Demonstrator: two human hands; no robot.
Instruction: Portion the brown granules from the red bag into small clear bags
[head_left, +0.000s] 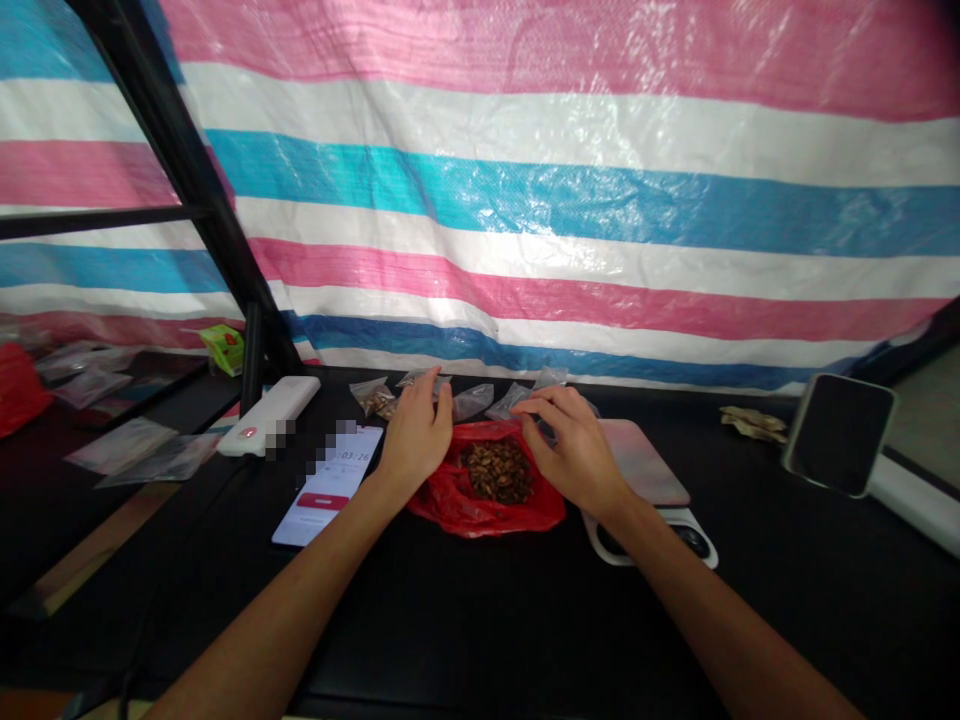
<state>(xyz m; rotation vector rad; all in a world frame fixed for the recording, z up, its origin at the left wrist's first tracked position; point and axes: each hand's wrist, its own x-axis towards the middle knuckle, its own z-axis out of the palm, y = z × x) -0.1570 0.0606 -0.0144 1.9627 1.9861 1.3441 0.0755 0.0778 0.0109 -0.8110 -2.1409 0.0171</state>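
Note:
A red plastic bag (457, 518) lies spread on the black table, with a pile of small brown dried pieces (499, 470) in it. My left hand (420, 430) is over the bag's left edge, fingers extended and nothing visible in them. On the other side, my right hand (570, 445) hovers at the bag's right edge with curved fingers and the thumb apart. Behind the hands several small clear plastic bags lie in a row, among them one with brown pieces (373, 398) and another clear bag (474, 402). Whether the right fingertips touch a bag cannot be made out.
A white kitchen scale (645, 465) stands under my right forearm. Left are a phone (326, 490) showing a timer and a white power strip-like device (270, 415). Flat clear bags (142, 450) lie further left. At right stand a dark-screened device (840, 435) and a crumpled brown piece (754, 423).

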